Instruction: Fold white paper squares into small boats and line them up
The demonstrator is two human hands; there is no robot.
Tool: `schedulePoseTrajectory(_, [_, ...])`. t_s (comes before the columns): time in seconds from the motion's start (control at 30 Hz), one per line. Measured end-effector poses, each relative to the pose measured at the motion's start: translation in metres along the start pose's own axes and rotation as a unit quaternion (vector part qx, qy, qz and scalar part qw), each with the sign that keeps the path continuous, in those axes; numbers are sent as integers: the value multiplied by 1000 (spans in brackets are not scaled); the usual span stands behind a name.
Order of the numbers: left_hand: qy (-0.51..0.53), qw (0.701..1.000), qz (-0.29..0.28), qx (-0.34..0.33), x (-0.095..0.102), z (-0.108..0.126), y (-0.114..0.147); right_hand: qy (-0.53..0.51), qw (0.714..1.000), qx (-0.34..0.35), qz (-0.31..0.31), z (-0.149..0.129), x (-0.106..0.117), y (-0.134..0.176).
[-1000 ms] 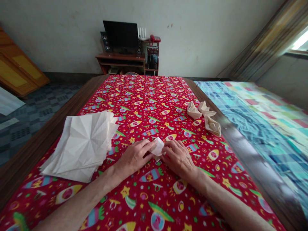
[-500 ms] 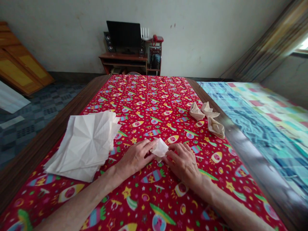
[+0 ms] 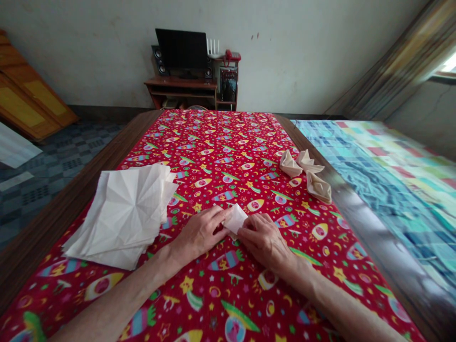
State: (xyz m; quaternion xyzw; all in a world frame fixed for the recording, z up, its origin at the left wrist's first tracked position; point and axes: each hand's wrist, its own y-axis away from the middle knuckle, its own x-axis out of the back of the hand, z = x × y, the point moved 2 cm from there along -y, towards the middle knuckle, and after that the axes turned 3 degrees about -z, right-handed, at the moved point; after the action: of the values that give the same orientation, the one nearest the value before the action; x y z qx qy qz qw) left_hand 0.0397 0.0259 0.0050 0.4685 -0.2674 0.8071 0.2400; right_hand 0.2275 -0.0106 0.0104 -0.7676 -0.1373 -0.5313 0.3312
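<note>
Folded paper (image 3: 236,219), one, small, white, on red patterned cloth (image 3: 221,147); left hand (image 3: 204,230) at its nine o'clock, right hand (image 3: 265,240) at its four o'clock, fingers of both grasping its edges. Creased sheets (image 3: 123,216), stacked, farther out at nine o'clock. Beige folded pieces (image 3: 308,165), three, at two o'clock.

on the tablecloth (image 3: 213,311), a paper stack (image 3: 121,216) lies left of the folded sheet (image 3: 236,218), three origami pieces (image 3: 307,164) right of it; beyond stands a computer desk (image 3: 183,85).
</note>
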Motion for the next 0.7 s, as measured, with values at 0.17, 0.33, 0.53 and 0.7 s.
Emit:
schedulePoseTrajectory(0.17, [1,1000,0,-14,1,2,0,-1,999,-23,24,3,2,2])
schedulePoseTrajectory(0.33, [-4,999,3,-39,2,4,0,15,1000,-15,17,7,-5,0])
schedulePoseTrajectory(0.53, [7,999,21,-29,-1,1,0,-73,997,-27,13,13,-4,-5])
schedulePoseTrajectory(0.7, [-72,995,51,46,-3,-1,-5,-115,989,-93,20,16,-3,-11])
